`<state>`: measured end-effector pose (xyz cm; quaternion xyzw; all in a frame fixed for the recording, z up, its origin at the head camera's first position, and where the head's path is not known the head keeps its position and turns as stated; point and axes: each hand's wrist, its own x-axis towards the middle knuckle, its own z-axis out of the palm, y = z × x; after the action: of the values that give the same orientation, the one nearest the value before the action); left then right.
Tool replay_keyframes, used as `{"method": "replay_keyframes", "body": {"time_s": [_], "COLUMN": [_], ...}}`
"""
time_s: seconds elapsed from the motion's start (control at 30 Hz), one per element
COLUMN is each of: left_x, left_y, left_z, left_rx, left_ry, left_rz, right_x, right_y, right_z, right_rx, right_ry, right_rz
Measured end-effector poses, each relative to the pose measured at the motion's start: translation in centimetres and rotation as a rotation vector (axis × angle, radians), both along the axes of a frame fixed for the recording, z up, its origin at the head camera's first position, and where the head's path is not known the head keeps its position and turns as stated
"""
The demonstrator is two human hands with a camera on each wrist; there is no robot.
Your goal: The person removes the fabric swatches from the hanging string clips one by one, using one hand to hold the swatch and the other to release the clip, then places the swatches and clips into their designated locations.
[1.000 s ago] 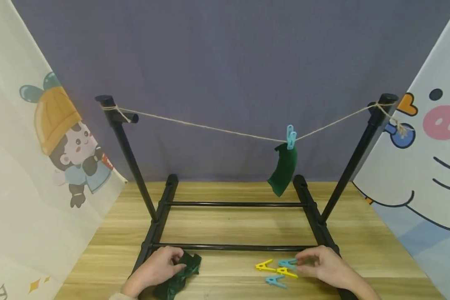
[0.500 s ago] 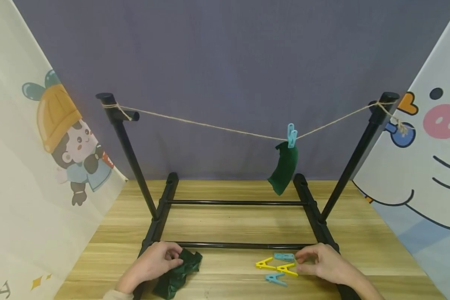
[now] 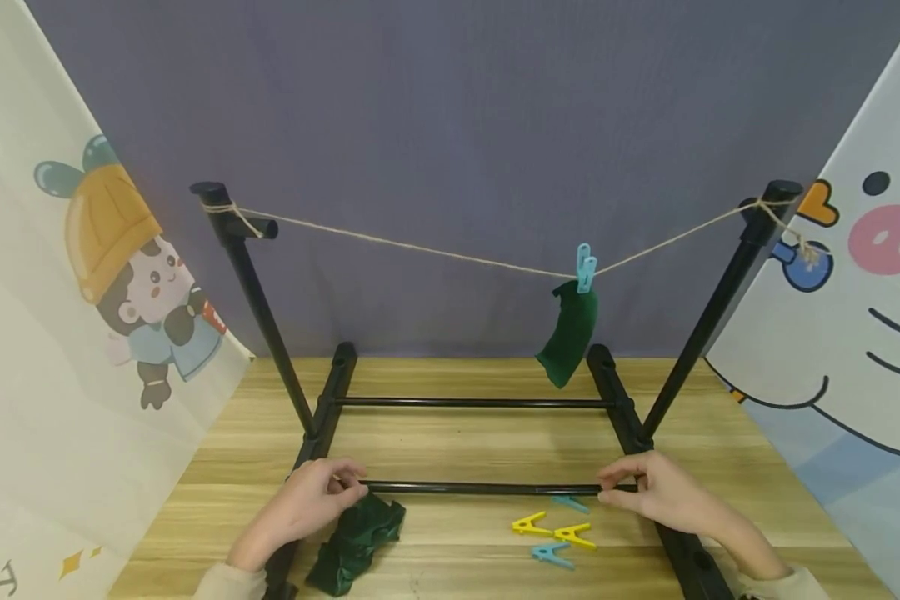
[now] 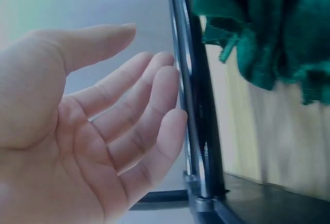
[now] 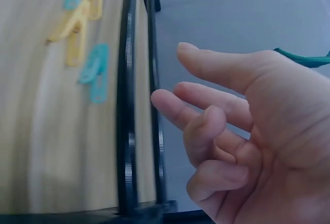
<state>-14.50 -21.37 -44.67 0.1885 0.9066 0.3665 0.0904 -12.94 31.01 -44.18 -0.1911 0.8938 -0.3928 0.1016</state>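
between both hands [image 3: 303,510]: the front bar [image 3: 480,488].

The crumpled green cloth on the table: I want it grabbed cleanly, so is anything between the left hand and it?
Nothing visible. The left hand is at the near black crossbar, and the crumpled green cloth lies right beside it on the table, uncovered. The clothespins lie well to the right.

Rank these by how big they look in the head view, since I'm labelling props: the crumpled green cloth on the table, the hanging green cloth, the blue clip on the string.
1. Crumpled green cloth, though nearer the camera.
2. Hanging green cloth.
3. Blue clip, clearly smallest.
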Motion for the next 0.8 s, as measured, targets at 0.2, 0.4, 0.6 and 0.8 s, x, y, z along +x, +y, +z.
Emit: {"method": "replay_keyframes", "body": {"time_s": [0.2,0.4,0.6,0.8], "left_x": [-0.8,-1.5,-2.1,-2.5], "left_y": [0.7,1.4,2.1,2.5], "left_z": [1.2,2.5,3.5,4.1], "left_rx": [-0.007,0.012,-0.003,-0.005], "left_ry": [0.038,0.045,0.07,0.096], "left_rz": [0.007,0.012,0.011,0.004], "right_x": [-0.8,-1.4,-1.5,-1.5], "right_y": [-0.3,-0.9,-1.5,-1.9], "right_z": [2.6,5.7,7.9,9.2], "right_rx": [0.037,0.096,0.135,0.135], "right_ry": [0.093,0.202,0.283,0.379], "right_rz": [-0.025,-0.056,-0.063,-0.036]}}
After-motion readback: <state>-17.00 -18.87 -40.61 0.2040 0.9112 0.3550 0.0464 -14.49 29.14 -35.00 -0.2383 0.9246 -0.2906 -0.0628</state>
